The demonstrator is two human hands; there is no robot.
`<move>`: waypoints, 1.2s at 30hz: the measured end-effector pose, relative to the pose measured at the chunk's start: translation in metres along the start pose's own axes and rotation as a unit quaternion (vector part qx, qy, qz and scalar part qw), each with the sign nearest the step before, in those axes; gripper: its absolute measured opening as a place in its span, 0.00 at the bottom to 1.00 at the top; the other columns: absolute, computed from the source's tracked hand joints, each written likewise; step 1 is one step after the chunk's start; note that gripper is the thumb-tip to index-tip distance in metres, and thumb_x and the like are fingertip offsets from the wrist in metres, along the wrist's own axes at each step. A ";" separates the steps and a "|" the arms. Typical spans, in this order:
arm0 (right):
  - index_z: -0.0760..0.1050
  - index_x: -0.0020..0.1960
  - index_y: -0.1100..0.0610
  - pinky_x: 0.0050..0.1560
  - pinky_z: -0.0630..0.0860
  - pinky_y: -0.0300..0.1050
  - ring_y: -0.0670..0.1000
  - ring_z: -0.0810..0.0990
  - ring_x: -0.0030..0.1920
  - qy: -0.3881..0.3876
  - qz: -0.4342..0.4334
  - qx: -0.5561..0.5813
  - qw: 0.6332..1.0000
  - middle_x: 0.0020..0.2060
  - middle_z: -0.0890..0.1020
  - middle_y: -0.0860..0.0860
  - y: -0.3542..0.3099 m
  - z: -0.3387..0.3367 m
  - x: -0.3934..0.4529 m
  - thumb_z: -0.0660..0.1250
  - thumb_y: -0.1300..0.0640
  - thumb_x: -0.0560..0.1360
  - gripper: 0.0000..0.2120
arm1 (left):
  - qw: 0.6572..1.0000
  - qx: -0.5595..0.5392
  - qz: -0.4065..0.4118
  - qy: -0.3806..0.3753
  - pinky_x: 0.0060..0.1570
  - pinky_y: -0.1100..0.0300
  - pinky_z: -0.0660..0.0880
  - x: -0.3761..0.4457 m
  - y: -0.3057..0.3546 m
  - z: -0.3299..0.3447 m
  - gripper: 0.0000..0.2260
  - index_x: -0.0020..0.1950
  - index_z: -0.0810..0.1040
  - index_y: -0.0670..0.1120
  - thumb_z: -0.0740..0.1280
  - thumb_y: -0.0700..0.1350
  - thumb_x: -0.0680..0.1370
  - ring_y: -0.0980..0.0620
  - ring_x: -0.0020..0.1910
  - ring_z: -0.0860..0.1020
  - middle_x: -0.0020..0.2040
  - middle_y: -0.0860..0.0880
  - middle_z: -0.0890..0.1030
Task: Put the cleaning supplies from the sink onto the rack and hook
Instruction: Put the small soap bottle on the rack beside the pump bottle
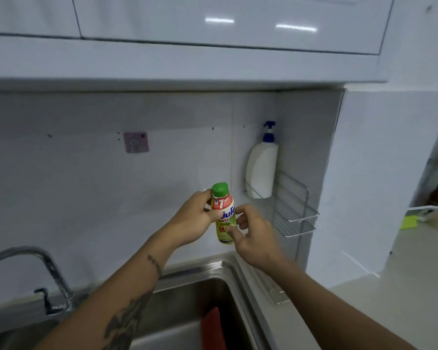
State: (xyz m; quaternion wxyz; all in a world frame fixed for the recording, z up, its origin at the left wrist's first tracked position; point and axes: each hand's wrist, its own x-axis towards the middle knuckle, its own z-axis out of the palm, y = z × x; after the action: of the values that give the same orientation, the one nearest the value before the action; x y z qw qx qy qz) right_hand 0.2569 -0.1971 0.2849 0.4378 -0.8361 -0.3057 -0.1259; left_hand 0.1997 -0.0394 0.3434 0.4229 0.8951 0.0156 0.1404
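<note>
white-tiled kitchen corner above a steel sink (208,281): green-capped dish soap bottle (225,215), label reading "7" and partly "jul", held upright between left hand (195,218) and right hand (256,236), both closed on it. likely mid-carry; next, rightward onto wire rack (295,210) beside white pump bottle (262,168). red cloth (213,329) left in sink, hook (136,145) bare.

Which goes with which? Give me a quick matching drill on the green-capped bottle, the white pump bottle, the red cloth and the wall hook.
Things:
1. green-capped bottle
2. white pump bottle
3. red cloth
4. wall hook

States:
A. lying in the sink
B. held by the left hand and right hand
C. bare, nothing hanging
D. standing on the wire rack

Pairs: 1-B, 2-D, 3-A, 4-C
</note>
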 end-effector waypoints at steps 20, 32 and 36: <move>0.71 0.66 0.51 0.54 0.77 0.48 0.53 0.80 0.53 -0.014 0.026 0.014 0.999 0.55 0.81 0.51 0.086 -0.093 0.102 0.66 0.59 0.73 0.21 | 0.996 -0.001 0.020 0.088 0.54 0.59 0.69 0.144 0.084 0.080 0.17 0.67 0.73 0.48 0.66 0.41 0.78 0.50 0.57 0.75 0.64 0.46 0.76; 0.74 0.62 0.55 0.46 0.74 0.42 0.52 0.78 0.52 -0.162 0.117 0.045 0.979 0.50 0.80 0.51 0.113 -0.073 0.125 0.64 0.59 0.77 0.14 | 0.995 0.013 -0.029 0.099 0.57 0.56 0.75 0.169 0.041 0.102 0.18 0.67 0.73 0.51 0.67 0.43 0.78 0.52 0.51 0.76 0.59 0.48 0.80; 0.74 0.62 0.55 0.45 0.72 0.40 0.51 0.77 0.52 -0.155 0.116 0.059 0.979 0.50 0.78 0.50 0.114 -0.069 0.129 0.63 0.59 0.77 0.14 | 0.994 0.023 -0.028 0.108 0.53 0.61 0.72 0.176 0.034 0.101 0.16 0.68 0.73 0.49 0.64 0.42 0.79 0.53 0.50 0.76 0.59 0.47 0.80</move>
State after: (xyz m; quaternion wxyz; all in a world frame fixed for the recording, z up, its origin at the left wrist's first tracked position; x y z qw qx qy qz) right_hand 0.4331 -0.2504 0.3123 0.4454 -0.8479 -0.2774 0.0753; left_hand 0.3921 -0.1114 0.3505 0.4019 0.8835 0.0894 0.2235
